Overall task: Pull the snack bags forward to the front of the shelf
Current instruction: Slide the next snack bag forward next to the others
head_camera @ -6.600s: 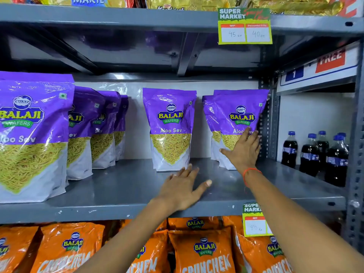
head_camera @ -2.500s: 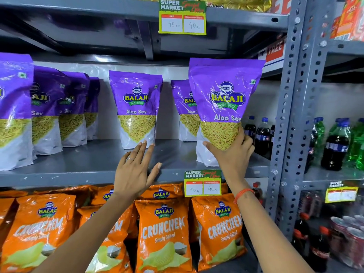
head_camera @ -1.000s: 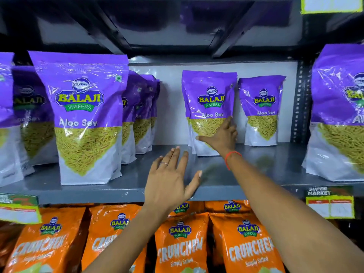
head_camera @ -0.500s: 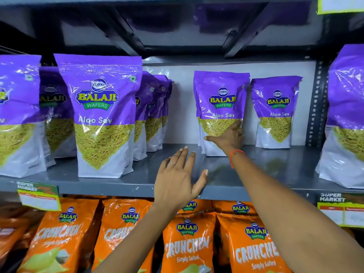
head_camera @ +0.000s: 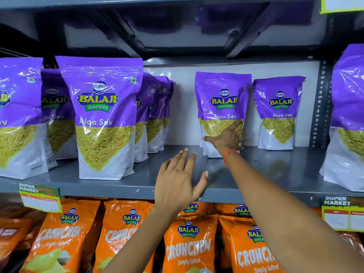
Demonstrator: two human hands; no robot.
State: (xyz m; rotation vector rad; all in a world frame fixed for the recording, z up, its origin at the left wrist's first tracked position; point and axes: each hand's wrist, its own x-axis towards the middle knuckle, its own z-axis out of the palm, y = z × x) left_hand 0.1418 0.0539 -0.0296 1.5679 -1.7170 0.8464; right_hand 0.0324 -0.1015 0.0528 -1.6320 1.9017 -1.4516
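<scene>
Purple Balaji Aloo Sev snack bags stand on a grey metal shelf (head_camera: pixel 266 170). One bag (head_camera: pixel 222 95) stands at the back, middle right. My right hand (head_camera: pixel 228 137) grips its lower part, thumb at the left edge and fingers curled at the right edge. A second bag (head_camera: pixel 279 111) stands at the back, to its right. Large bags stand at the shelf front: one at the left (head_camera: pixel 102 115) and one at the far right (head_camera: pixel 348 115). My left hand (head_camera: pixel 177 186) is open, fingers spread, over the shelf's front lip.
More purple bags are lined up behind the front left bag (head_camera: pixel 155 115). Orange Crunchem bags (head_camera: pixel 189 243) fill the shelf below. Price tags (head_camera: pixel 39 198) hang on the front lip. A perforated upright (head_camera: pixel 320 105) stands at the right, and another shelf lies overhead.
My right hand left the bag it set at the front right and reached back to the middle bag. In the last second it has stayed on that bag; my left hand barely moved.
</scene>
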